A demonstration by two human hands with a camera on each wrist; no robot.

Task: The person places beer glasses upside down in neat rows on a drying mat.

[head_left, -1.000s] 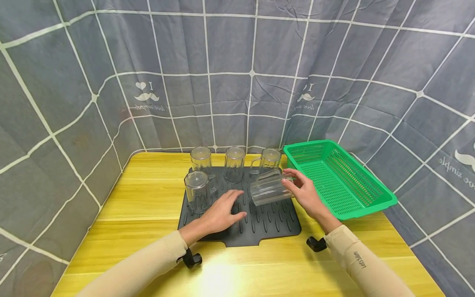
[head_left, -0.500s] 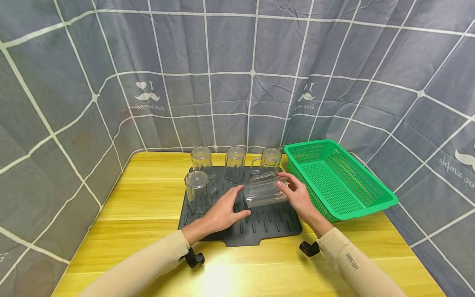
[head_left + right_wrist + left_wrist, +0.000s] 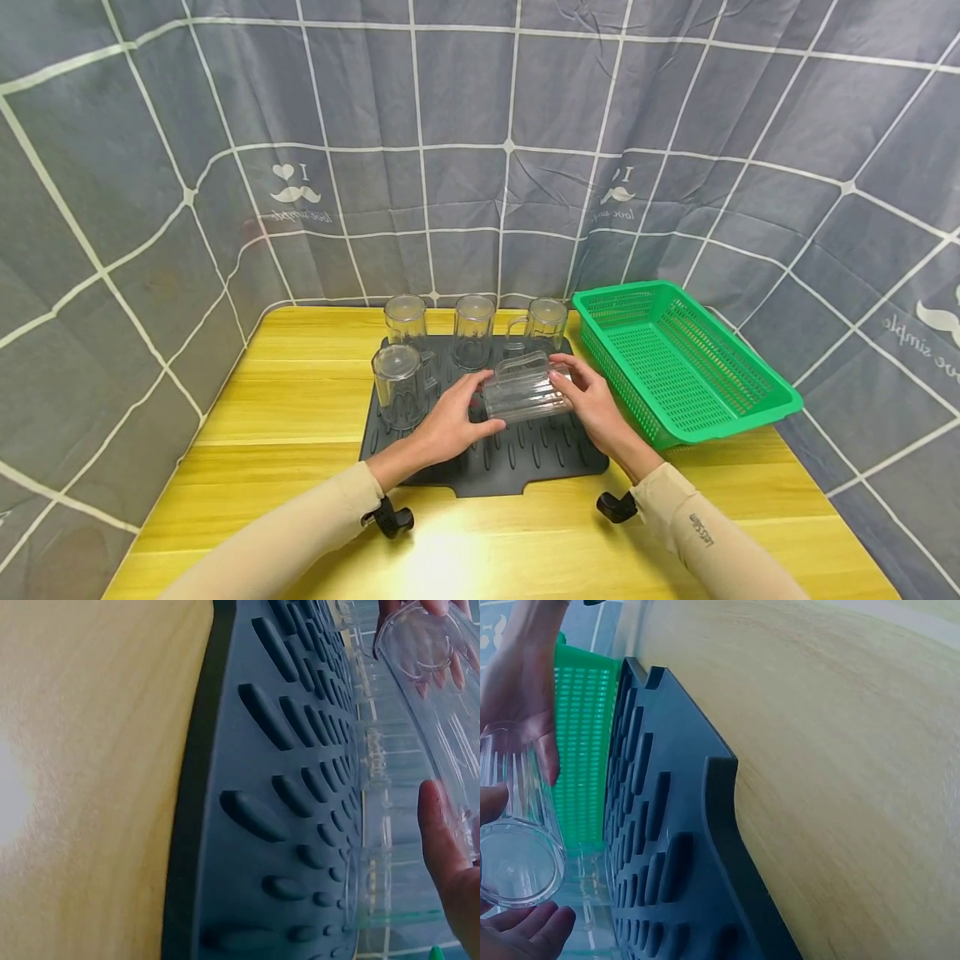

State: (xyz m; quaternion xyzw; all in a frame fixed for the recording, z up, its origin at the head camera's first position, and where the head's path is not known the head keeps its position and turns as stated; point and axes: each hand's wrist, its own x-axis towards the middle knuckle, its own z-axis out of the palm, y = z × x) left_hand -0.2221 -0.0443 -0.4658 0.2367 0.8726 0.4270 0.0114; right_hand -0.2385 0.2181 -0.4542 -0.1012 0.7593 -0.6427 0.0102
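Observation:
A clear ribbed glass mug (image 3: 528,398) is held sideways above the black drying mat (image 3: 495,471), its handle toward the back. My right hand (image 3: 596,410) grips its right end, thumb in front. At the left end, the thumb and fingers of my left hand (image 3: 450,423) hold the mug by its round base. The left wrist view shows that base (image 3: 517,862) between thumb and fingers. In the right wrist view the mug (image 3: 450,727) spans from one hand to the other. Several similar mugs stand upside down on the mat, one of them (image 3: 401,387) left of my left hand.
Along the mat's back edge stand a left mug (image 3: 406,321), a middle mug (image 3: 474,333) and a right mug (image 3: 546,323). A green perforated basket (image 3: 622,375) stands right of the mat. A grey checked curtain (image 3: 465,192) hangs behind the wooden table (image 3: 285,417).
My right hand has carried the mug left and slightly down, toward my left hand. The left hand, earlier free, has moved slightly right and now holds the mug's base end.

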